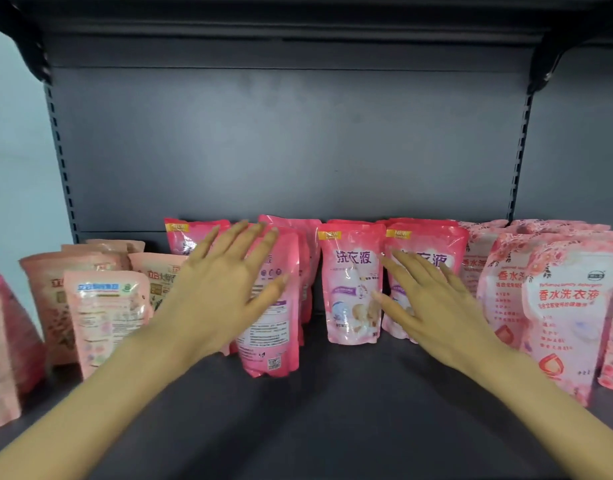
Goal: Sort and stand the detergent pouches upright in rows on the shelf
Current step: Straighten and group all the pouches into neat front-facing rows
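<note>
Several pink detergent pouches stand upright on the dark shelf [305, 410]. My left hand [222, 289], fingers spread and straight, is in front of a pink pouch turned back-side out [274, 341]. My right hand [433, 299], also spread flat, covers the front of another pink pouch [433, 251]. Between the two hands a pink pouch with purple lettering [353, 285] stands free. Neither hand grips anything.
Pale peach pouches [104, 313] stand in rows at the left. Rose-patterned pouches [568, 320] stand at the right, close to my right wrist. More pouches sit at the far left edge [0, 358]. The grey back panel [291, 150] rises behind.
</note>
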{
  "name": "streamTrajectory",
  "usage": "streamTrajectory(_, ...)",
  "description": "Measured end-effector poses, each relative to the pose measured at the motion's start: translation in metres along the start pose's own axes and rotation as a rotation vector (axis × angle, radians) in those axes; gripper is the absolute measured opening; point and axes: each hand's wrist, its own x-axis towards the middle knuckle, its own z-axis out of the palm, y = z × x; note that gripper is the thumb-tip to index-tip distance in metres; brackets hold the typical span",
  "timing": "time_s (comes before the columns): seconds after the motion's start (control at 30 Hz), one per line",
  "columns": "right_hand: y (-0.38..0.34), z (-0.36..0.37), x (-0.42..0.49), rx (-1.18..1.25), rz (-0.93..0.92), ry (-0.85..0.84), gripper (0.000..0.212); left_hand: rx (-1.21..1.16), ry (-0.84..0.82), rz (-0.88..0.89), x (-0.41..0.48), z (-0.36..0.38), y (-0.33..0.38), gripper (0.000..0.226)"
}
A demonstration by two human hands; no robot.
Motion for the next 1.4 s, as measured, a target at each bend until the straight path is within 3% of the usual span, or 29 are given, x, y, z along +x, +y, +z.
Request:
streamTrajectory(0.33, -0.038, -0.019, 0.059, -0.015, -0.091, 0.087, 0.087, 0.051, -0.141, 0.008, 0.025, -0.006, -0.065, 0.085)
streamTrajectory(0.43, -0.034, -0.024, 0.088, -0.045, -0.108, 0.151, 0.077, 0.007, -0.246, -0.016, 0.044, -0.001, -0.077, 0.095)
streamTrajectory(0.6, -0.026, -0.018, 0.136, -0.06, -0.161, 0.16, 0.066, -0.221, -0.36, -0.076, 0.092, 0.017, -0.088, 0.054)
streamTrajectory(1.0, -0.024, 0.026, 0.196, 0.096, -0.246, 0.038, 0.055, -0.652, -0.635, 0.044, 0.158, 0.072, -0.077, 0.004)
streamTrajectory(1.23, -0.029, 0.035, 0.216, 0.306, -0.19, -0.103, 0.044, -0.775, -0.637, 0.046, 0.157, 0.074, -0.082, 0.009)
streamTrajectory(1.4, -0.037, 0.038, 0.222, 0.348, -0.172, -0.109, 0.025, -0.784, -0.512, 0.047, 0.161, 0.072, -0.088, 0.011)
